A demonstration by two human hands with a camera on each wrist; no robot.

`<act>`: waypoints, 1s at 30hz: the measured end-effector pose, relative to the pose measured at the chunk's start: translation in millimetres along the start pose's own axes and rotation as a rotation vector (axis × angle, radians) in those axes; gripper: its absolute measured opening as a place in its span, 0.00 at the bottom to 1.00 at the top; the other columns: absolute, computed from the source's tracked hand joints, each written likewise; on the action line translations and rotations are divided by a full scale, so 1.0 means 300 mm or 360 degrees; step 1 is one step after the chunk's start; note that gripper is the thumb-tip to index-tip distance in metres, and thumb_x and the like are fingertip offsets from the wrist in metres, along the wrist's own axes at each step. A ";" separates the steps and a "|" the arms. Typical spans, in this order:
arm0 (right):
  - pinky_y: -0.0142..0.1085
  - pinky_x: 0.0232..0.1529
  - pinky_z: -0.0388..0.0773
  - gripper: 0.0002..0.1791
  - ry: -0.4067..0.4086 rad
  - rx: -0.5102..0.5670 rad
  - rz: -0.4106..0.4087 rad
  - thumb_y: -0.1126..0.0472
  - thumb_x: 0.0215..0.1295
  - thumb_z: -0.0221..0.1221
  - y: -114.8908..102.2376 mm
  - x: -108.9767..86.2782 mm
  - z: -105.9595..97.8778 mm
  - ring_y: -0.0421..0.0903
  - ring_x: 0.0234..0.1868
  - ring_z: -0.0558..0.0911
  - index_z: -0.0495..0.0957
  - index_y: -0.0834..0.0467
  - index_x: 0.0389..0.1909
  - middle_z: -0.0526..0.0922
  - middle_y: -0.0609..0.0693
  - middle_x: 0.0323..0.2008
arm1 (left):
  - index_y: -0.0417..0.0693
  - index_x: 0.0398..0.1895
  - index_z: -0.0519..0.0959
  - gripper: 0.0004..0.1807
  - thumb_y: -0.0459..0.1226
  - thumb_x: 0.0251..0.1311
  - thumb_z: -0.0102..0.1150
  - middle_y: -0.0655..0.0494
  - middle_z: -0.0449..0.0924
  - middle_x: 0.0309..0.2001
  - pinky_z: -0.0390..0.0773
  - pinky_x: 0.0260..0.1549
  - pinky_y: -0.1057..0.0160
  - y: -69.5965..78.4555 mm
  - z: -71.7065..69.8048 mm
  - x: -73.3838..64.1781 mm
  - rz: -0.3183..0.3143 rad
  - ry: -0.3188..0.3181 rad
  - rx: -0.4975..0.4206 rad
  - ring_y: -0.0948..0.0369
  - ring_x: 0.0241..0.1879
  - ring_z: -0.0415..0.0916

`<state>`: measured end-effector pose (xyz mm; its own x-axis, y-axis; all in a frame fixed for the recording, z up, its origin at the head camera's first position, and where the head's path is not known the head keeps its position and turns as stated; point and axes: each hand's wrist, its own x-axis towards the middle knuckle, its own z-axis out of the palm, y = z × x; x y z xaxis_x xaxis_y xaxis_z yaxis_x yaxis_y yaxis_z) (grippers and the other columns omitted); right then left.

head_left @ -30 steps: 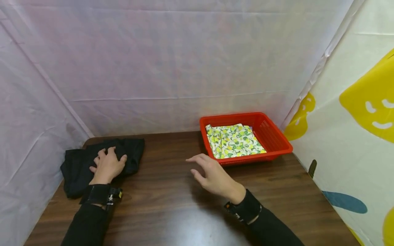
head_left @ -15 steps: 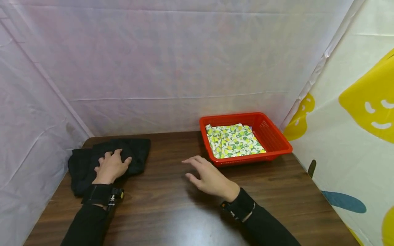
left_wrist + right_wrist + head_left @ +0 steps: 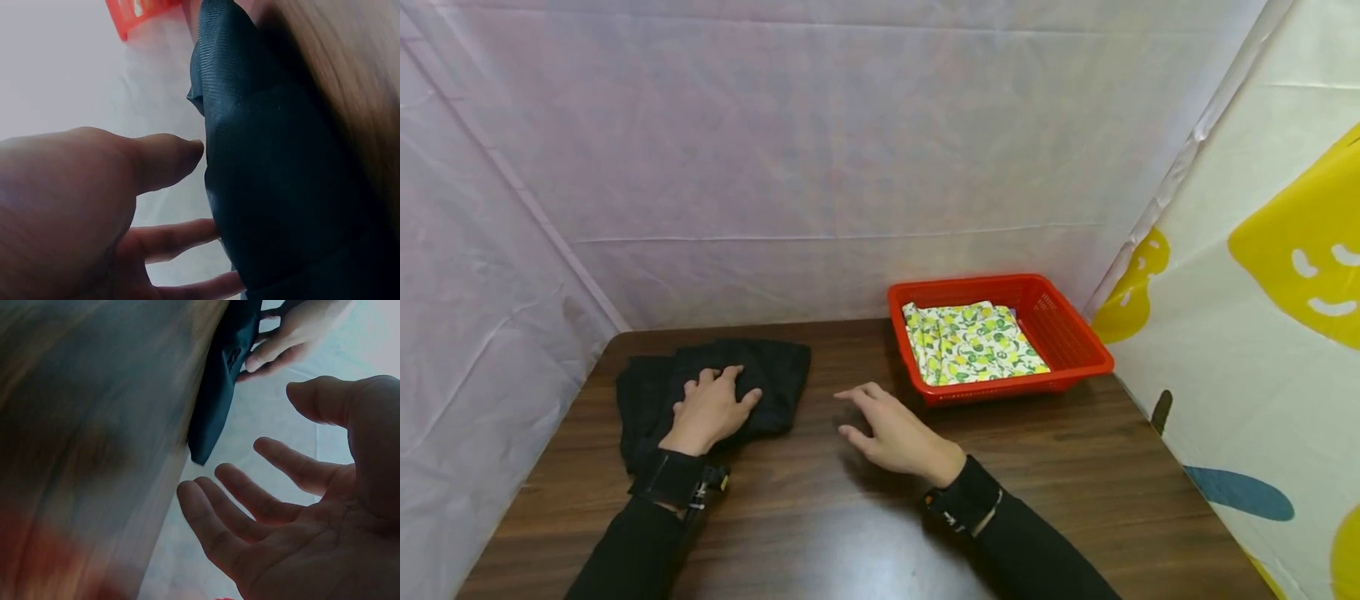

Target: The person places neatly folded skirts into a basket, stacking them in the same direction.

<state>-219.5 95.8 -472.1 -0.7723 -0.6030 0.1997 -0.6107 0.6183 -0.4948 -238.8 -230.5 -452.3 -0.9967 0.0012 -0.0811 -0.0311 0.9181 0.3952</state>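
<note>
A folded black cloth (image 3: pixel 775 375), perhaps a garment, lies on the left part of the wooden table. On top of it rests my left hand (image 3: pixel 711 410), palm down with the fingers spread; in the left wrist view the fingertips touch the dark fabric (image 3: pixel 275 169). My right hand (image 3: pixel 898 433) hovers over the table to the right of the cloth, holding nothing. Its fingers are loosely bent and apart, as the right wrist view of that hand (image 3: pixel 294 512) also shows. The underside of the cloth is hidden.
A red plastic basket (image 3: pixel 1075 354) stands at the back right of the table (image 3: pixel 820 533). Inside it lies a folded white cloth with a lemon print (image 3: pixel 973 342). White fabric walls (image 3: pixel 820 167) enclose the back and both sides.
The black cloth has slid to the right across the table under my left hand. My right hand has shifted a little to the left. The basket has stayed where it was.
</note>
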 end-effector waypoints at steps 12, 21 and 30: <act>0.58 0.80 0.83 0.33 -0.0080 0.0034 0.0155 0.49 0.89 0.66 -0.027 0.021 0.044 0.62 0.80 0.80 0.73 0.54 0.87 0.73 0.65 0.83 | 0.37 0.90 0.67 0.40 0.52 0.89 0.60 0.21 0.68 0.83 0.78 0.72 0.20 0.108 0.044 -0.049 0.0176 0.0006 0.0024 0.21 0.78 0.70; 0.65 0.85 0.76 0.39 0.0048 0.0152 0.0384 0.45 0.89 0.65 -0.001 0.015 0.052 0.69 0.85 0.75 0.68 0.59 0.89 0.71 0.69 0.86 | 0.33 0.85 0.73 0.36 0.49 0.88 0.63 0.25 0.76 0.80 0.76 0.79 0.26 0.188 0.067 -0.074 0.0357 -0.0020 -0.0072 0.25 0.78 0.74; 0.64 0.81 0.80 0.37 0.0145 0.0149 0.0525 0.49 0.87 0.68 0.007 0.020 0.032 0.69 0.78 0.82 0.72 0.64 0.84 0.80 0.71 0.78 | 0.40 0.84 0.76 0.32 0.47 0.88 0.63 0.32 0.76 0.83 0.74 0.82 0.27 0.234 0.092 -0.100 0.0422 -0.0135 -0.0172 0.30 0.83 0.72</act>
<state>-223.7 88.6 -480.1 -0.9403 -0.3285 0.0886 -0.3102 0.7207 -0.6200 -208.9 -155.1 -447.5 -0.9614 0.2725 -0.0367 0.2170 0.8339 0.5074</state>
